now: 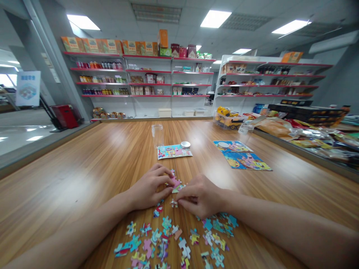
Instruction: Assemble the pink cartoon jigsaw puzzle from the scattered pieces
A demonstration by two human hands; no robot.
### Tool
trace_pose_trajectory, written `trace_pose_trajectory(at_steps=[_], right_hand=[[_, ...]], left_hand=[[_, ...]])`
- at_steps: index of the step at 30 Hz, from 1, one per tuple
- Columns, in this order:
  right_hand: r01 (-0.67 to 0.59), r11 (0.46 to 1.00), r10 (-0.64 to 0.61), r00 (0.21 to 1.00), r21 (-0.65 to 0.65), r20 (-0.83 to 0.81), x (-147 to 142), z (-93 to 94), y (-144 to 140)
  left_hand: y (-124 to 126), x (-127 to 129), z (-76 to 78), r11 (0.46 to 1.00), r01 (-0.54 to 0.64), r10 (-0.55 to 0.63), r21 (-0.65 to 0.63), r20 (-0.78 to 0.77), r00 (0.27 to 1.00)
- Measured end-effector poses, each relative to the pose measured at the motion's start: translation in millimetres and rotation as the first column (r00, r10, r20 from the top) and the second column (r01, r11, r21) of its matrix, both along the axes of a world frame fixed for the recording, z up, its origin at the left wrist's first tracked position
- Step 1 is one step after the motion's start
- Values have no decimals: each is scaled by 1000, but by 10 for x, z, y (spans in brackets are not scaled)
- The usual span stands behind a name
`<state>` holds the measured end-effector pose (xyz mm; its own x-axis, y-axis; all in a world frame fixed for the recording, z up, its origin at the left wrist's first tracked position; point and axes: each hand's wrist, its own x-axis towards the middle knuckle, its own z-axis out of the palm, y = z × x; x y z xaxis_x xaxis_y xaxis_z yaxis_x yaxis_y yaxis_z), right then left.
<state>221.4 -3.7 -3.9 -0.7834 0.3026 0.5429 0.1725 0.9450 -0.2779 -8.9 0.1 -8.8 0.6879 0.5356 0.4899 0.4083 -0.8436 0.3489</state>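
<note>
**Desk:** What have you got at frame centre?

**Me:** Both hands meet low in the middle, on the wooden table [84,168]. I see the left hand [150,188] with its fingers curled together, pinching a small joined cluster of puzzle pieces [175,182], pink on top. The right hand [200,198] comes in from the right, fingertips pressed down together on the cluster's lower edge and on one small piece [174,203] just beneath it. The two hands nearly touch across the cluster.

**Desk:** Are they gripping or only resting?

**Me:** Left is clamped on the cluster, I'd say. For the right, the fingertips are blurred, so I can't be sure whether it pinches or merely presses.

**Desk:** And the loose stock?

**Me:** Scattered loose pieces [174,239] lie along the bottom of the frame, between the forearms, mostly face up and apart from one another.

**Desk:** Further up?

**Me:** Above the hands, a reference picture card [174,151] lies flat, with a round metal lid [185,144] on its upper right corner. A clear jar [157,135] stands upright just above and left of the card. To the right of centre, two finished-looking puzzle sheets [242,157] lie overlapping. A yellow toy truck in a clear box [228,116] sits beyond them, with the shelves [140,80] across the back.
</note>
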Motion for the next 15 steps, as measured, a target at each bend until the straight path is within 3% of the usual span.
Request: trace_pose_trajectory(at_steps=[9,15], right_hand=[[78,996,-77,997,37,-23,1,-63,26],[56,997,-54,998,50,-44,3,-75,20]], left_hand=[[-5,-12,-1,1000,-26,26,-4,6,1000],[-2,-1,1,1000,-26,26,-12,0,1000]])
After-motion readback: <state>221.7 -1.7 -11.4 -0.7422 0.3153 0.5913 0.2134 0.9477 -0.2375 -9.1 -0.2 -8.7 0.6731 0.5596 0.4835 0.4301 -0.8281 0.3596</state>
